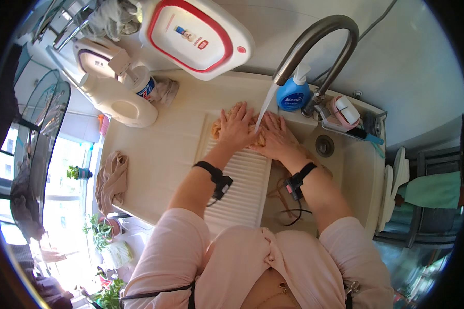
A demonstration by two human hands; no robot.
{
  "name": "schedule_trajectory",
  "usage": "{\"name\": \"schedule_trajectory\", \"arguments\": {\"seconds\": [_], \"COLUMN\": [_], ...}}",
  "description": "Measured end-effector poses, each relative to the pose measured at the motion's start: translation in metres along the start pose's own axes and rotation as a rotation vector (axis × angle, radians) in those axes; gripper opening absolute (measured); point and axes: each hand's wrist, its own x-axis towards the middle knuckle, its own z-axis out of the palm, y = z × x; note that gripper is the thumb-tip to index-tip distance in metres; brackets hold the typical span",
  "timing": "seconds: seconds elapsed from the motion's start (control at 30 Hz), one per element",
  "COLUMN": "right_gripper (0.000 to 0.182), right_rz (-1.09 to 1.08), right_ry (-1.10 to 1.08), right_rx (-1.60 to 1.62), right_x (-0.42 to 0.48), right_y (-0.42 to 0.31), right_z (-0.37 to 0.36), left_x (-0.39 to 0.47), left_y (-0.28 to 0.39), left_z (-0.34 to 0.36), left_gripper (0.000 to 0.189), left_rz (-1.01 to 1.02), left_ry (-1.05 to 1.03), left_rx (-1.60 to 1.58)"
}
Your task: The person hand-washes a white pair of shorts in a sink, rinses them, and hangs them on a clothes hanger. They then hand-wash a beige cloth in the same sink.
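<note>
A wet, orange-tan cloth (217, 128) lies bunched at the far end of the ribbed washboard (239, 181). My left hand (235, 127) holds its left part down, palm down with fingers stretched forward. On the right side of the bundle, my right hand (274, 135) presses in the same way, thumb turned inward. Water runs from the curved metal faucet (280, 77) in a stream (266, 106) that falls between my hands. Much of the cloth is hidden under my palms and fingers.
Right of the washboard is the sink basin (352, 170) with a drain (324, 145). A blue pump bottle (293, 94) stands by the faucet, near a caddy holding a brush (365, 136). A cream jug (125, 106) and a brown cloth (112, 177) are at left.
</note>
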Motion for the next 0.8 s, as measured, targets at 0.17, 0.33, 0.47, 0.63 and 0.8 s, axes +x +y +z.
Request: {"name": "schedule_trajectory", "arguments": {"seconds": [0.17,0.33,0.47,0.63,0.8], "right_gripper": [0.094,0.081,0.080,0.076,0.075], "right_rz": [-0.119,0.004,0.059,-0.124,-0.064], "right_ry": [0.024,-0.057,0.024,-0.044,0.027], "right_rx": [0.273,-0.019,0.190,0.172,-0.144], "right_x": [-0.060,-0.003,0.006,-0.052,0.007], "right_y": [-0.010,-0.010,-0.017,-0.018,0.001], "right_z": [0.032,-0.010,-0.020,0.026,0.010], "left_x": [-0.072,-0.013,-0.011,-0.075,-0.005], "left_y": [0.006,-0.009,-0.003,-0.001,-0.008], "left_z": [-0.020,-0.005,-0.006,-0.022,0.005], "left_gripper": [0.069,0.071,0.073,0.076,0.078], "left_rz": [0.201,0.091,-0.052,0.269,-0.024], "left_ry": [-0.233,-0.038,-0.020,-0.123,-0.031], "left_rx": [-0.161,-0.021,-0.004,-0.133,0.022]}}
